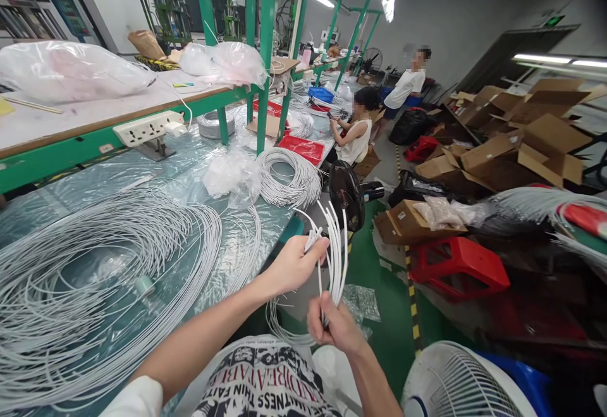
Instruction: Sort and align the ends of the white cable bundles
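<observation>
In the middle of the head view, several white cables (335, 255) stand up in a loose bunch above my lap. My right hand (336, 325) is closed round the lower part of this bunch, and the free ends fan out above it. Just above and to the left, my left hand (296, 262) is closed on a few short white cable ends (312, 240), pinched between thumb and fingers. More cable hangs below my hands in a loop (284, 328) beside my lap. A large coil of white cables (142, 227) spreads over the plastic-covered table on my left.
A smaller cable coil (289, 176) lies at the table's far edge, near a red tray (302, 149) and a crumpled clear bag (232, 176). A black fan (347, 195) stands ahead, a white fan (458, 379) at lower right. A red stool (458, 265) and cardboard boxes (502, 151) crowd the right. Two people are farther back.
</observation>
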`<state>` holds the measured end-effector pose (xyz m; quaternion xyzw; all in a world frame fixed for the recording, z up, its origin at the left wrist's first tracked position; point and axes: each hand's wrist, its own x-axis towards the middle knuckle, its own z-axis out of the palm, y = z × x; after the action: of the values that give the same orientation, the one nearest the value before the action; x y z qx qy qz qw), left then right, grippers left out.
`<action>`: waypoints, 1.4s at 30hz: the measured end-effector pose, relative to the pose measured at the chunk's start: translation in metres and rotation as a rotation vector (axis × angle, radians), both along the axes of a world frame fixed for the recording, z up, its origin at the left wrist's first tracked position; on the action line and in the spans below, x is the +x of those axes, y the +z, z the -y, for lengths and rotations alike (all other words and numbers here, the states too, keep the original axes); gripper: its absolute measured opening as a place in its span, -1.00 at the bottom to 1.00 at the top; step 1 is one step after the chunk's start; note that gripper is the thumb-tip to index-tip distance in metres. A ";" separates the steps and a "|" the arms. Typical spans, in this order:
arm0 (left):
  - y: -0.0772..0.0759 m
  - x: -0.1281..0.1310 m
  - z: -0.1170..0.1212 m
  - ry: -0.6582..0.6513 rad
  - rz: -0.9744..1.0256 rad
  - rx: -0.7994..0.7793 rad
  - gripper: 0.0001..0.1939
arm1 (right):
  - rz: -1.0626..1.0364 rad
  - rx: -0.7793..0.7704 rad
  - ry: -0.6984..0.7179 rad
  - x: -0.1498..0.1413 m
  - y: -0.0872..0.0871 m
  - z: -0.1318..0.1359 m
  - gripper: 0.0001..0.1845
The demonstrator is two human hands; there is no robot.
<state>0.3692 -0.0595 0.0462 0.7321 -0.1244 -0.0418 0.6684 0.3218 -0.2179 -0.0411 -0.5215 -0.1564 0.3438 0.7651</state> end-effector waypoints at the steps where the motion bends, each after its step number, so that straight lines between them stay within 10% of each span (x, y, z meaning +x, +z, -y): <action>1: 0.001 0.000 0.000 -0.023 0.002 0.004 -0.48 | 0.001 -0.001 0.007 0.000 0.000 -0.001 -0.25; 31: -0.004 0.003 0.003 0.009 -0.267 -0.564 -0.60 | -0.058 0.149 0.027 0.009 0.011 -0.017 -0.29; 42: -0.016 0.003 -0.002 -0.079 -0.227 -0.505 -0.44 | -0.096 0.116 0.010 0.009 0.014 -0.022 -0.26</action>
<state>0.3726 -0.0571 0.0305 0.5276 -0.0834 -0.1173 0.8372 0.3310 -0.1963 -0.0267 -0.4585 -0.1416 0.3628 0.7988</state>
